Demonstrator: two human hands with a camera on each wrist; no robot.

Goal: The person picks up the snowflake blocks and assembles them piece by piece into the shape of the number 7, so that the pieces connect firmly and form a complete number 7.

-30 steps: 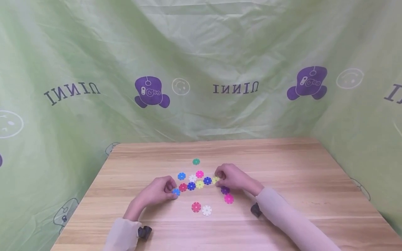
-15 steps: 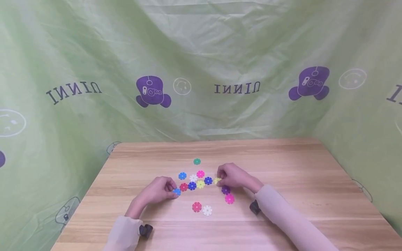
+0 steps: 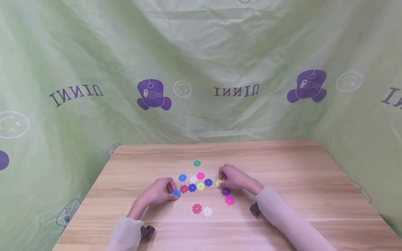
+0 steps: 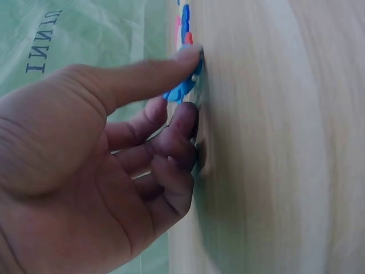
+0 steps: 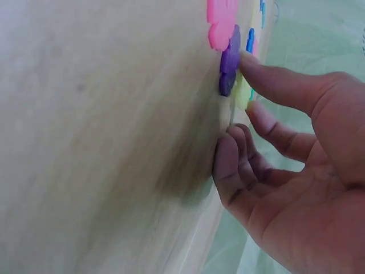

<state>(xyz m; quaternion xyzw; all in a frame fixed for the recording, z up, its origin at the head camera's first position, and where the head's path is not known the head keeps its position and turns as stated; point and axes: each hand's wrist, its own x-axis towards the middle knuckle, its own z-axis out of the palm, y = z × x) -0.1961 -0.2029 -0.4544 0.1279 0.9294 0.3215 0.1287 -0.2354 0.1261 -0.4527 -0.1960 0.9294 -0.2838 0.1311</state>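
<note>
Flat, notched plastic discs shaped like flowers lie mid-table. My left hand (image 3: 159, 191) pinches a light blue disc (image 3: 177, 193) at the left end of a row; in the left wrist view the thumb covers part of this blue disc (image 4: 180, 91). Beside it come a red disc (image 3: 183, 189), a dark blue disc (image 3: 192, 187), a yellow disc (image 3: 200, 185) and another dark blue disc (image 3: 208, 182). At the right end, my right hand (image 3: 235, 177) pinches a second yellow disc (image 3: 218, 182), partly hidden by the fingers. Just below that hand lies a purple disc (image 3: 225, 191).
Behind the row are a green disc (image 3: 196, 163), a light blue disc (image 3: 182, 177), a pink disc (image 3: 200, 175) and a white disc (image 3: 193, 179). Nearer lie a red disc (image 3: 196, 208), a white disc (image 3: 207, 211) and a pink disc (image 3: 229, 200). Green cloth (image 3: 201, 115) surrounds the wooden table (image 3: 282, 223).
My right hand has shifted slightly right with the yellow disc, widening the gap to the dark blue one. The left hand stays in about the same place on the light blue disc.
</note>
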